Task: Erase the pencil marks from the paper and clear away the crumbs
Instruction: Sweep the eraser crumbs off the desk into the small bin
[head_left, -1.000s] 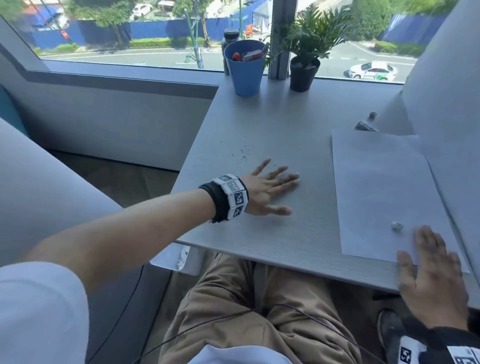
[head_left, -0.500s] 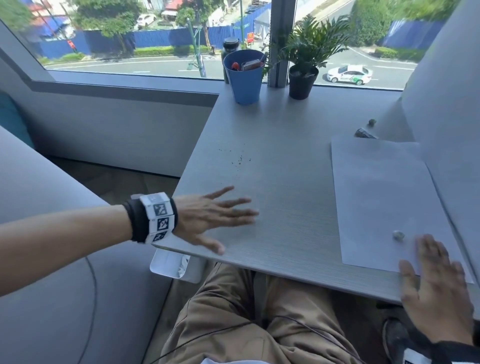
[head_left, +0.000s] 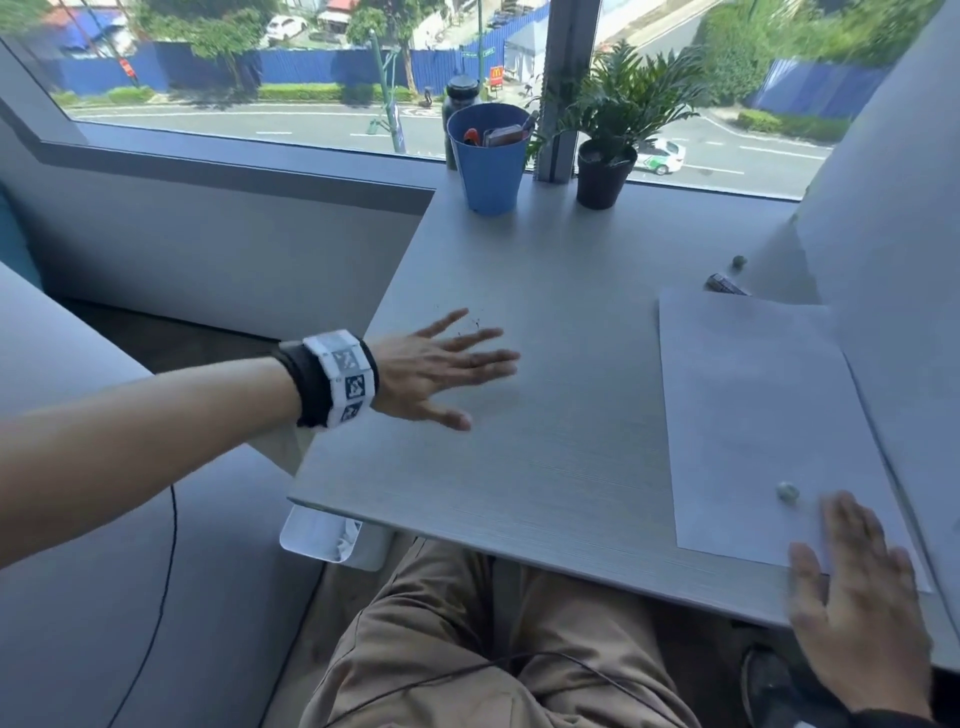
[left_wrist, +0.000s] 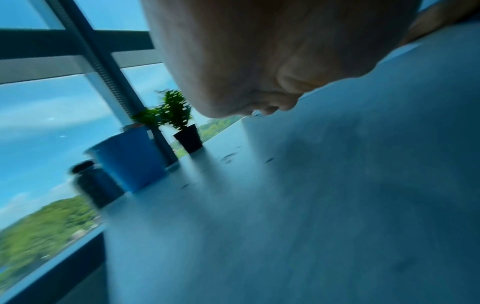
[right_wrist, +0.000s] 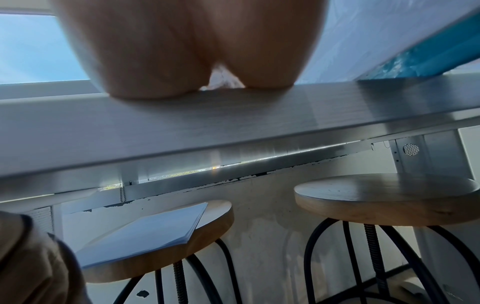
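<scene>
- A grey wood-grain desk (head_left: 545, 441) runs along a window over a street; at its far edge stand a blue bucket (head_left: 488, 156) of odds and ends and a small potted plant (head_left: 605, 179).
- Below the desk's near-left corner hangs a white bin (head_left: 322, 540), lined and holding some scraps.
- The left hand (head_left: 441, 369) lies low over the desk's left part, palm down, fingers straight and spread, holding nothing.
- The crumbs (head_left: 470, 325), a sparse scatter of dark specks, sit just beyond its index and middle fingers, on the window side. Judged from this, a sweep has to draw them toward the person and leftward to the corner over the bin; the left hand is by far the nearer.
- The paper (head_left: 753, 415) lies to the right, long axis running away from the person, with no clear marks visible on it; a small pale eraser (head_left: 787, 491) rests near its near edge.
- The right hand (head_left: 857, 597) presses flat on the paper's near corner, fingers extended.
- The left wrist view shows specks scattered ahead toward the plant, though blurred; the right wrist view shows only the palm heel on the desk edge and two stools (right_wrist: 384, 197) below, one bearing a paper stack (right_wrist: 145, 226).
</scene>
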